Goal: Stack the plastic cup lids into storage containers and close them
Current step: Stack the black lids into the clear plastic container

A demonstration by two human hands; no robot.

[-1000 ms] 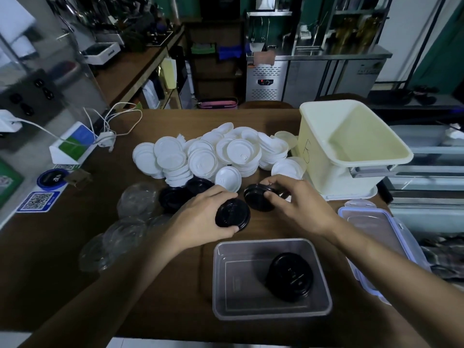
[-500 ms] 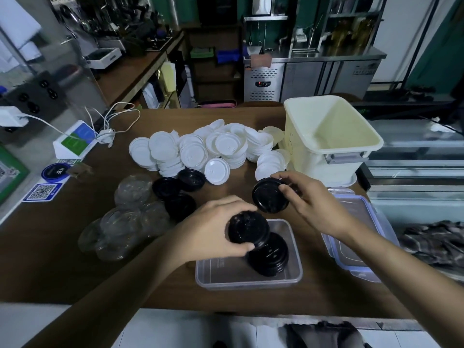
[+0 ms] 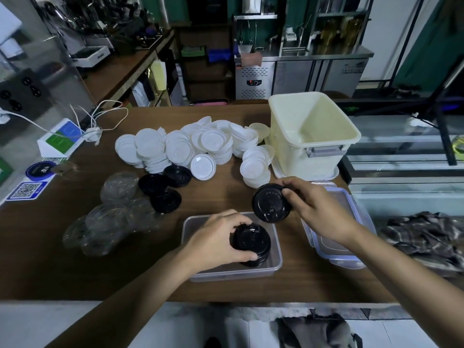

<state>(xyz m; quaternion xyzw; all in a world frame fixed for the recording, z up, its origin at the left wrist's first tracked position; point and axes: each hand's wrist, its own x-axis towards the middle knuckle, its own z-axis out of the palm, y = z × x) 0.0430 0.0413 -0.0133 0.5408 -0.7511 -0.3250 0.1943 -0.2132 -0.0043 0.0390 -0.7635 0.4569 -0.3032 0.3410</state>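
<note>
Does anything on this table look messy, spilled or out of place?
Nothing looks spilled or broken. The white lids lie in a loose heap and the clear lids sprawl overlapping, simply unsorted. A crumpled cloth lies off to the right.

Dim, flat indoor light with a cool cast; soft shadows on the counter [image 3: 50, 259]. Wide-angle bending at the edges, background soft, slight overall blur.

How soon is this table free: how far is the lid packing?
Barely started: one black stack sits in the clear container, left hand gripping it; right hand holds another black lid. Loose black lids, white pile, clear lids, snap lid remain.
</note>
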